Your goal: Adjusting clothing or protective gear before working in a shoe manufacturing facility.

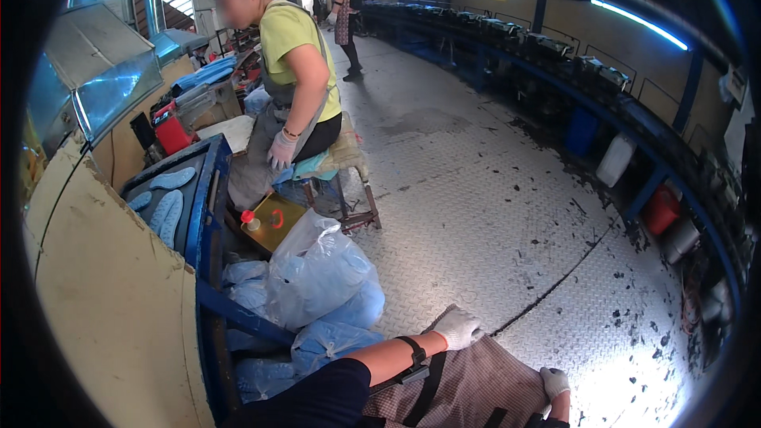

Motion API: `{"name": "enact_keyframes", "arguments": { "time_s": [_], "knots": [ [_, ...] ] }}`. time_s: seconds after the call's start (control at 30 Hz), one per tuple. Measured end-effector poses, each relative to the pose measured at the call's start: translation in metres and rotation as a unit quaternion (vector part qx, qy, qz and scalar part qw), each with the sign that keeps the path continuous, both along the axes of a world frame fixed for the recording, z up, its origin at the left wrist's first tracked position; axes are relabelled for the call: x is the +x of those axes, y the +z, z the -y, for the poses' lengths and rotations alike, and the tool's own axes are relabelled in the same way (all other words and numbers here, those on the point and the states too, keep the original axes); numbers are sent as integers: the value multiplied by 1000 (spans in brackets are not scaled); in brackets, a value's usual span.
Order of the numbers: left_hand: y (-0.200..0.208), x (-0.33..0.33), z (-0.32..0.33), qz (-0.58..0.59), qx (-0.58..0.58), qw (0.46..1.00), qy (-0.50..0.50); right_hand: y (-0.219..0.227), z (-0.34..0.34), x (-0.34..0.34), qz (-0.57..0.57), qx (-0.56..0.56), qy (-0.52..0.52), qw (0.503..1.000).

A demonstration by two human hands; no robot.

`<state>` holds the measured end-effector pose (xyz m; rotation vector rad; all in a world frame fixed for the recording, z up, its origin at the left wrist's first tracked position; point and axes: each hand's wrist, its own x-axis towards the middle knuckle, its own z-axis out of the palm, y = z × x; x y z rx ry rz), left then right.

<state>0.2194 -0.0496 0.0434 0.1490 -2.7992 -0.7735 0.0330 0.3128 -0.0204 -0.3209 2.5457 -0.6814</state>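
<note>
A brown checked apron with black straps spreads across the bottom of the view. My left hand, in a white knit glove, has its fingers closed on the apron's far edge. A dark band circles that wrist. On the apron's right edge lies my right hand, also gloved, with fingers curled in on the fabric. Left of my left arm, clear plastic bags of light blue pieces are piled on the floor. Light blue shoe soles rest on a dark, blue-framed bench beyond them.
A co-worker in a yellow top sits on a padded stool, one gloved hand on the lap. A gold can with a red cap stands nearby. Another person stands farther back. A long blue-framed line runs along the right.
</note>
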Motion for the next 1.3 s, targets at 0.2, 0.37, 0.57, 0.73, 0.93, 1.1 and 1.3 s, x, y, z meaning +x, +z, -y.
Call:
{"name": "enact_keyframes", "arguments": {
  "time_s": [0.2, 0.37, 0.57, 0.73, 0.93, 1.1, 1.3],
  "knots": [
    [-5, -3, 1, 12, -3, 1000, 9, 21, 11, 6, 33, -27, -9, 999],
    [-6, -2, 2, 25, -12, 999, 17, 24, 13, 8, 17, -23, 0, 1000],
    [-10, 2, -1, 40, -17, 999, 10, 9, 8, 5, 6, -19, -5, 1000],
    [-6, 2, 2, 86, -19, 996, 10, 17, 15, 8, 5, -26, -20, 999],
    [-9, -1, 1, 65, -13, 998, 18, 16, 11, 6, -3, -17, -19, 1000],
    [-10, 2, 0, 60, -13, 998, 18, 21, 11, 8, -10, 5, 7, 1000],
    [-21, 3, 2, 20, -13, 1000, 13, 27, 18, 16, -12, 9, -11, 1000]
  ]
}}
